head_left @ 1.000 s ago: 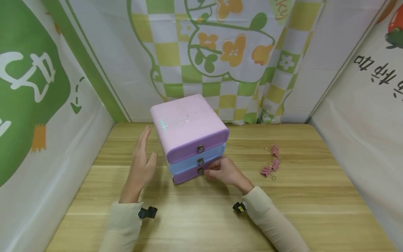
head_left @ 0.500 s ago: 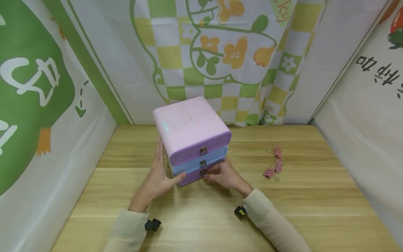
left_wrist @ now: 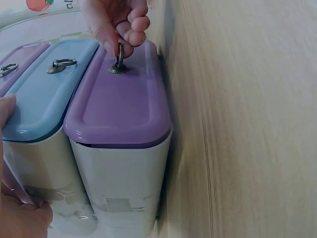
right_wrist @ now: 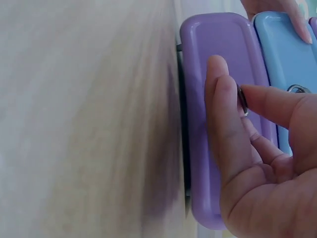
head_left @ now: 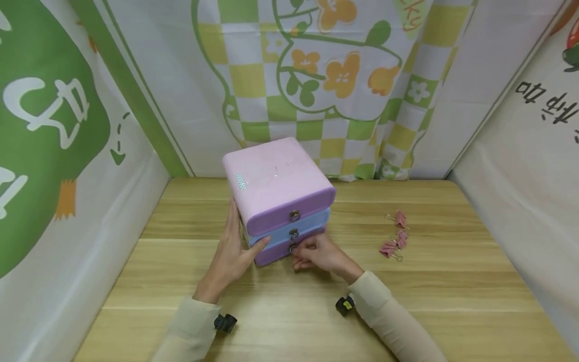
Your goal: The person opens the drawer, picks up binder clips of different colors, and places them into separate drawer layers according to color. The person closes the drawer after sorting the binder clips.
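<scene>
A small three-drawer cabinet point(head_left: 278, 176) with a pink top stands on the table, its front turned toward me. My right hand point(head_left: 318, 254) pinches the metal ring pull point(left_wrist: 119, 53) of the lowest, purple drawer point(left_wrist: 121, 99) between thumb and fingertip. In the right wrist view the ring point(right_wrist: 242, 100) shows between those fingers. My left hand point(head_left: 228, 259) lies with straight fingers along the cabinet's left side, its thumb touching the front of the blue middle drawer point(left_wrist: 52, 94). A narrow dark gap shows at the purple drawer's near edge in the left wrist view.
Several pink binder clips point(head_left: 395, 236) lie to the right of the cabinet on the wooden table point(head_left: 452, 281). Printed cloth walls point(head_left: 253, 80) rise behind and at both sides. Each wrist carries a small black camera point(head_left: 346, 305).
My left hand has moved right and now rests against the cabinet's side and front. My right hand stays at the lowest drawer's ring. The whole view has shifted slightly.
</scene>
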Motion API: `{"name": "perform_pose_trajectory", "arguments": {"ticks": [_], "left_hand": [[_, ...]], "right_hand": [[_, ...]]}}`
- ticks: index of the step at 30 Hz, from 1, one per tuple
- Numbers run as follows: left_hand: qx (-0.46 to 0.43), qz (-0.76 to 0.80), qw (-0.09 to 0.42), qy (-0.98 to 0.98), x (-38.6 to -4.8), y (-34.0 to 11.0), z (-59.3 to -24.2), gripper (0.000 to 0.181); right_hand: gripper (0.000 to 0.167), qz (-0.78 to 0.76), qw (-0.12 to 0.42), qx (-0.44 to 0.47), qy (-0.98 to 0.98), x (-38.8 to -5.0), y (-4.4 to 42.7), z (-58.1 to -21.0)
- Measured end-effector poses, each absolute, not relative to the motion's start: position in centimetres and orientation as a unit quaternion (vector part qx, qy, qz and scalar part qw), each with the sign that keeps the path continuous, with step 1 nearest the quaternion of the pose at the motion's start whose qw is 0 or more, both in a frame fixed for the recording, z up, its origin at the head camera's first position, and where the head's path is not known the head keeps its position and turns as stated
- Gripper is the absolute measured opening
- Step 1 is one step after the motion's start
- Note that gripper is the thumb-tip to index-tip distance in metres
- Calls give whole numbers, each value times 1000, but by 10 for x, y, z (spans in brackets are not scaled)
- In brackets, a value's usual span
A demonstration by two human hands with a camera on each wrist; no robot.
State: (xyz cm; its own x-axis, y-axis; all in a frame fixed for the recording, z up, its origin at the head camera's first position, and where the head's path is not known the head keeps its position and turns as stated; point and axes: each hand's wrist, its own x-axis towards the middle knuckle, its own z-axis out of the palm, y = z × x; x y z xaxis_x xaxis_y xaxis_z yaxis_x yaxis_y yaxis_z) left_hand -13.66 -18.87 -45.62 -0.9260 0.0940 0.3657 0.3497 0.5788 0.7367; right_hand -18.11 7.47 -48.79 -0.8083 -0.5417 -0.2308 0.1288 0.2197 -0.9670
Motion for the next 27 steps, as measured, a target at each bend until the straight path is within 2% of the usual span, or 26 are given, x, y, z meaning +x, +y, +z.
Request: {"name": "perform_pose_trajectory", "arguments": {"ticks": [15,27], "left_hand": [[-133,-444,158,-872,-136,-186,-455,122],[-124,-438,148,-878,-135,-187,-455,121]], "right_hand": [[30,-570,304,-151,748,-171,82,-468],[26,-566,319,-161,743,-142,98,-465]]}}
